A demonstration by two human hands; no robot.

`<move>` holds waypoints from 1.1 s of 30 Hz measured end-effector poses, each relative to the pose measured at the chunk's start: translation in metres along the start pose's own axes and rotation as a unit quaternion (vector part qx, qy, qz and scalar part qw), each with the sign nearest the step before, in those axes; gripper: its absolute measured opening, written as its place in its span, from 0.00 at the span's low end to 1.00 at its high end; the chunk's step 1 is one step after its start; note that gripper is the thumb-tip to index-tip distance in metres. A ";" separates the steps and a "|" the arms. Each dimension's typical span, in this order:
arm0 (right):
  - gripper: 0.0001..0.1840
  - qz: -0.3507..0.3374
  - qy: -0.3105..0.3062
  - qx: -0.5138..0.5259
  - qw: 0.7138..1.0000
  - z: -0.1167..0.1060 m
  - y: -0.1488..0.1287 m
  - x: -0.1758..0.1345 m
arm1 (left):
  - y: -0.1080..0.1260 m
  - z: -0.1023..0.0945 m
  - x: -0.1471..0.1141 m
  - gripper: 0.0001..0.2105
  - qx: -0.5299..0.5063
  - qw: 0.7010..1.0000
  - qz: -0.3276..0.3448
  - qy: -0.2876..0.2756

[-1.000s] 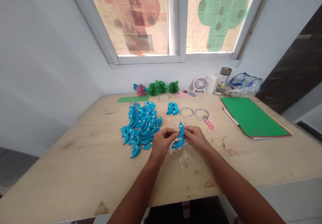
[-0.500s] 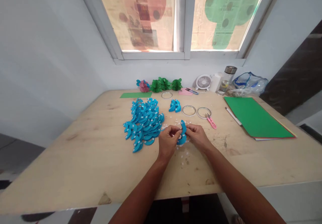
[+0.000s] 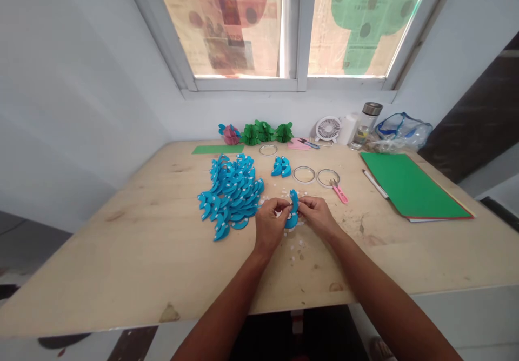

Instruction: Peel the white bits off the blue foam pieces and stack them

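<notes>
A curved blue paper piece (image 3: 292, 221) with small white patches is held upright over the table, between my two hands. My left hand (image 3: 271, 223) pinches it from the left, thumb and forefinger together. At its right edge, the fingertips of my right hand (image 3: 318, 216) are closed on it; exactly what they grip is partly hidden. Left of my hands lies a large pile of similar blue paper pieces (image 3: 233, 191), many with white patches. A small group of blue pieces (image 3: 281, 166) sits beyond my hands. Tiny white scraps (image 3: 300, 243) are scattered beneath.
Rolls of narrow tape (image 3: 304, 174) and pink-handled snips (image 3: 339, 192) lie beyond my right hand. Green sheets (image 3: 413, 185) and a pen (image 3: 375, 184) are at right. Along the wall stand green paper shapes (image 3: 264, 132), a small fan (image 3: 328, 129) and a glass bottle (image 3: 365, 126).
My hands stay together around the blue paper piece, with only slight finger movement. The whole view has shifted slightly, so the table sits a little higher.
</notes>
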State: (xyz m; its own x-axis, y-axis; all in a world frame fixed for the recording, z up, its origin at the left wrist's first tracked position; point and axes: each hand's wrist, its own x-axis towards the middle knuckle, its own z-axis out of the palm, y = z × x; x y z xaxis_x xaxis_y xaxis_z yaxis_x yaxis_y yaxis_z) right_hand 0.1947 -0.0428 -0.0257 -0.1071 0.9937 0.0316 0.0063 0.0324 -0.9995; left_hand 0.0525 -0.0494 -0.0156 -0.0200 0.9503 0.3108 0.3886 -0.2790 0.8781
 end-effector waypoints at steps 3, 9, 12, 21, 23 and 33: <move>0.15 -0.001 -0.003 0.010 1.000 0.000 0.000 0.000 | -0.001 0.000 0.000 0.05 0.006 1.000 0.000 -0.003; 0.14 -0.001 -0.007 0.024 1.000 0.001 0.003 0.001 | -0.002 0.000 0.000 0.06 0.001 1.000 0.003 0.001; 0.13 0.003 -0.009 0.033 0.999 0.000 0.004 0.001 | -0.002 -0.001 -0.001 0.06 -0.002 1.000 0.014 0.001; 0.15 0.009 0.003 0.034 0.999 -0.002 0.005 0.003 | -0.006 0.000 0.000 0.06 -0.042 0.999 0.022 -0.005; 0.15 0.012 0.005 0.039 0.999 -0.002 0.004 0.002 | -0.005 -0.001 0.000 0.06 -0.046 0.999 0.020 -0.013; 0.15 0.029 0.013 0.090 0.995 0.001 -0.003 0.000 | 0.004 -0.009 -0.001 0.07 -0.082 0.995 -0.001 -0.059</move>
State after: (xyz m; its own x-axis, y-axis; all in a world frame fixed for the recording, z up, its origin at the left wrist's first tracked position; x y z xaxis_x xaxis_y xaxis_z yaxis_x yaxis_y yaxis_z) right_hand 0.1940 -0.0427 -0.0231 -0.0857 0.9959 -0.0285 -0.1665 -0.0425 -0.9851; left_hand 0.0456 -0.0522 -0.0093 0.0916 0.9576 0.2730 0.2336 -0.2872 0.9290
